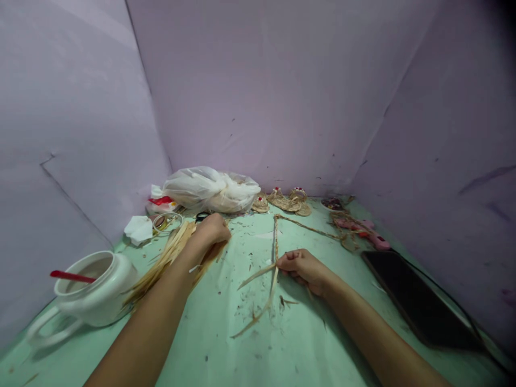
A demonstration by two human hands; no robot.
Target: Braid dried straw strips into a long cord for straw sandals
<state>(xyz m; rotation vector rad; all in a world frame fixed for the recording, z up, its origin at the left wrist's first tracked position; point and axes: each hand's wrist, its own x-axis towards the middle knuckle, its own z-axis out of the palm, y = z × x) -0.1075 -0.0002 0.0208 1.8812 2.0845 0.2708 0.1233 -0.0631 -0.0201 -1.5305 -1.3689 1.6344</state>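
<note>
My right hand (302, 267) pinches the working end of a thin straw-coloured braid (276, 239). Loose fibre strips (264, 306) fan out from the pinch toward the lower left. From there the braid runs up the table, bends sharply and trails right to a tangle of cord (349, 228). On the left, my left hand (213, 228) lies over the far end of a bundle of dried fibre strips (161, 266). Its fingers are curled down, and whatever is between them is hidden.
At left stands a white pot (97, 301) with a red handle sticking out. Behind are a white plastic bag (212, 189), small woven slippers (284, 201) and scissors (201, 216). A pink glue gun (379, 241) and a dark tablet-like slab (419, 298) lie right. Walls enclose the table (217, 344).
</note>
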